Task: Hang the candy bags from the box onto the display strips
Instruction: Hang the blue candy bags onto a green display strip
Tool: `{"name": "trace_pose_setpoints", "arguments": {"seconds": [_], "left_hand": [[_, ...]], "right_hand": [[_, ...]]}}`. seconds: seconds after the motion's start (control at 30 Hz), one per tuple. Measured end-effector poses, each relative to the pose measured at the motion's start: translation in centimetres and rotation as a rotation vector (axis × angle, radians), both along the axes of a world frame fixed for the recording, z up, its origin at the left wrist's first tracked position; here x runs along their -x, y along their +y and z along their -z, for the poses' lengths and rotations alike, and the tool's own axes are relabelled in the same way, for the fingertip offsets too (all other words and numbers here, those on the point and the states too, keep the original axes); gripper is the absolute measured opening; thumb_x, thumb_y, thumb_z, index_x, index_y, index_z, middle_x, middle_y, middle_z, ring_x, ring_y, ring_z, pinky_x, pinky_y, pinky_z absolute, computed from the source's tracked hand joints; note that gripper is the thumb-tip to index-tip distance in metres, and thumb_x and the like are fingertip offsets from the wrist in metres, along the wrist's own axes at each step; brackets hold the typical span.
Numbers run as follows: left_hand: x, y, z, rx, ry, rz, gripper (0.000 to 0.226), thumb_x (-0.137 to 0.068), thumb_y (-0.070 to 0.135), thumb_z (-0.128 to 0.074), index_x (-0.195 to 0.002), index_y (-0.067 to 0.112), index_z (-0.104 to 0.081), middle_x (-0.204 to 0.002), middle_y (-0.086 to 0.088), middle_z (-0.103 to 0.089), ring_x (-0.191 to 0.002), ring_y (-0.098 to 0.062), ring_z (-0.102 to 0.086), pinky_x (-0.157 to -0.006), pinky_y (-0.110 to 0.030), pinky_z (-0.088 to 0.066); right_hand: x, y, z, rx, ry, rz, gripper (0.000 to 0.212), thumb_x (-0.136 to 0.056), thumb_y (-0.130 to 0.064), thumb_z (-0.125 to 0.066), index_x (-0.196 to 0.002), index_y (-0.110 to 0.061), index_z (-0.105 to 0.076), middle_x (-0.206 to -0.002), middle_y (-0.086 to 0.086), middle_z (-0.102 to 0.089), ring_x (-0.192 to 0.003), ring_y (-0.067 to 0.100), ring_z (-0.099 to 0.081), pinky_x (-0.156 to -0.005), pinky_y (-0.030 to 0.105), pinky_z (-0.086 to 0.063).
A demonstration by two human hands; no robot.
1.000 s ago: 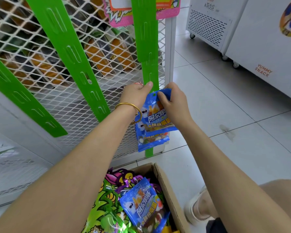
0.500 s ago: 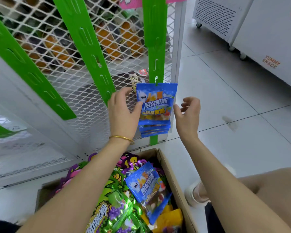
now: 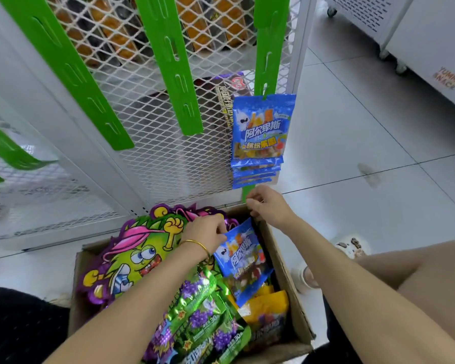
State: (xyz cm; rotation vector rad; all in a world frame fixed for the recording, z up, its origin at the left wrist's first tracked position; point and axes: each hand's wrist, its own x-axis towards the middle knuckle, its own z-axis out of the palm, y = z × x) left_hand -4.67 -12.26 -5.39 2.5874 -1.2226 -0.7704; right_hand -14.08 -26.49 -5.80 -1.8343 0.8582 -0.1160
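Observation:
A blue candy bag (image 3: 262, 127) hangs on the right green display strip (image 3: 269, 48), with several more blue bags stacked under it. Below stands the open cardboard box (image 3: 283, 261). Inside it lies another blue candy bag (image 3: 243, 260), tilted against the right wall. My left hand (image 3: 208, 232) pinches that bag's top left edge. My right hand (image 3: 269, 208) hovers over the box's far right corner with loosely curled fingers and holds nothing. Green grape candy bags (image 3: 202, 313) and a yellow bag (image 3: 269, 307) fill the box's near part.
Two more bare green strips (image 3: 168, 61) (image 3: 63, 69) hang on the white mesh rack (image 3: 153, 158). A large cartoon header card (image 3: 132, 254) lies in the box's left side. White freezers (image 3: 431, 40) stand at the back right on the tiled floor. My knee (image 3: 415, 274) is at the right.
Both hands let go of the hung blue bag and dropped to the box. My left hand has taken hold of the blue bag inside. The view tilted down.

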Motion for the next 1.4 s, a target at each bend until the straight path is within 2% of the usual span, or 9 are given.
{"name": "trace_pose_setpoints", "arguments": {"seconds": [0.1, 0.23, 0.5, 0.63, 0.73, 0.83, 0.97, 1.17, 1.4], "left_hand": [[-0.6, -0.6, -2.1, 0.196, 0.373, -0.095, 0.028, -0.083, 0.002, -0.061, -0.068, 0.021, -0.046, -0.065, -0.007, -0.052, -0.057, -0.013, -0.050, -0.054, -0.020, -0.037], [-1.8, -1.8, -5.6, 0.326, 0.496, -0.144, 0.026, -0.086, -0.003, -0.057, -0.071, 0.015, -0.048, -0.054, -0.002, -0.042, -0.034, 0.001, -0.037, -0.040, -0.009, -0.028], [-4.6, -8.0, -15.5, 0.623, 0.368, -0.112, 0.004, -0.084, 0.012, -0.065, -0.086, 0.015, -0.063, -0.080, 0.002, -0.064, -0.069, -0.003, -0.058, -0.059, -0.008, -0.045], [-5.3, -13.0, -19.1, 0.866, 0.109, -0.162, 0.029, -0.087, 0.021, -0.063, -0.112, 0.006, -0.061, -0.100, -0.002, -0.063, -0.088, -0.009, -0.056, -0.071, -0.010, -0.044], [-5.2, -15.4, -19.8, 0.864, 0.048, -0.173, 0.020, -0.089, 0.029, -0.059, -0.082, 0.009, -0.062, -0.072, -0.003, -0.057, -0.066, -0.014, -0.051, -0.062, -0.025, -0.042], [-4.7, -16.4, -20.0, 0.818, -0.004, -0.210, 0.048, -0.090, 0.034, -0.056, -0.052, 0.015, -0.035, -0.050, -0.002, -0.033, -0.048, -0.017, -0.031, -0.053, -0.032, -0.025], [-4.7, -16.5, -20.1, 0.795, 0.089, -0.251, 0.049, -0.092, 0.036, -0.053, -0.052, 0.015, -0.033, -0.051, -0.005, -0.035, -0.048, -0.021, -0.033, -0.056, -0.030, -0.027], [-4.9, -16.4, -20.2, 0.772, 0.183, -0.241, 0.034, -0.093, 0.037, -0.050, -0.080, 0.007, -0.061, -0.090, -0.032, -0.063, -0.080, -0.041, -0.063, -0.078, -0.045, -0.052], [-4.9, -16.3, -19.8, 0.727, 0.209, -0.250, 0.040, -0.094, 0.040, -0.047, -0.066, 0.011, -0.048, -0.071, -0.016, -0.049, -0.063, -0.021, -0.046, -0.062, -0.030, -0.035]], "right_hand": [[0.4, -0.5, -0.2, -0.096, 0.015, -0.159, 0.021, -0.090, -0.023, -0.061, -0.105, -0.009, -0.063, -0.094, 0.001, -0.061, -0.090, 0.014, -0.057, -0.075, 0.017, -0.044], [0.9, -1.9, -2.4, -0.458, -0.150, -0.115, 0.012, -0.088, -0.018, -0.061, -0.101, -0.018, -0.063, -0.096, 0.000, -0.066, -0.088, 0.015, -0.063, -0.082, 0.030, -0.049], [-0.6, -6.4, -10.1, -0.224, -0.461, 0.069, 0.012, -0.085, -0.004, -0.063, -0.080, -0.014, -0.059, -0.071, 0.001, -0.065, -0.062, 0.011, -0.063, -0.062, 0.026, -0.055], [-1.5, -8.1, -13.9, -0.042, -0.587, 0.149, 0.016, -0.086, -0.002, -0.061, -0.078, -0.015, -0.057, -0.068, 0.004, -0.059, -0.058, 0.009, -0.057, -0.058, 0.022, -0.051], [-2.4, -8.9, -15.5, 0.093, -0.643, 0.216, 0.019, -0.086, -0.004, -0.062, -0.077, -0.018, -0.053, -0.061, -0.006, -0.059, -0.055, 0.003, -0.056, -0.056, 0.019, -0.049], [-3.4, -9.7, -16.3, 0.211, -0.657, 0.273, 0.020, -0.085, -0.010, -0.062, -0.075, -0.022, -0.050, -0.064, -0.004, -0.061, -0.061, 0.010, -0.059, -0.064, 0.030, -0.053], [-4.6, -10.1, -16.6, 0.326, -0.667, 0.301, 0.015, -0.081, -0.023, -0.062, -0.073, -0.027, -0.049, -0.078, 0.014, -0.066, -0.077, 0.032, -0.063, -0.075, 0.048, -0.053], [-5.5, -9.7, -16.6, 0.493, -0.656, 0.362, 0.016, -0.086, -0.015, -0.062, -0.080, -0.015, -0.048, -0.067, -0.012, -0.050, -0.063, -0.003, -0.048, -0.062, 0.015, -0.039], [-5.0, -9.4, -15.0, 0.507, -0.605, 0.366, 0.016, -0.087, -0.017, -0.062, -0.081, -0.012, -0.048, -0.068, -0.012, -0.050, -0.063, 0.000, -0.047, -0.058, 0.013, -0.035]]}}
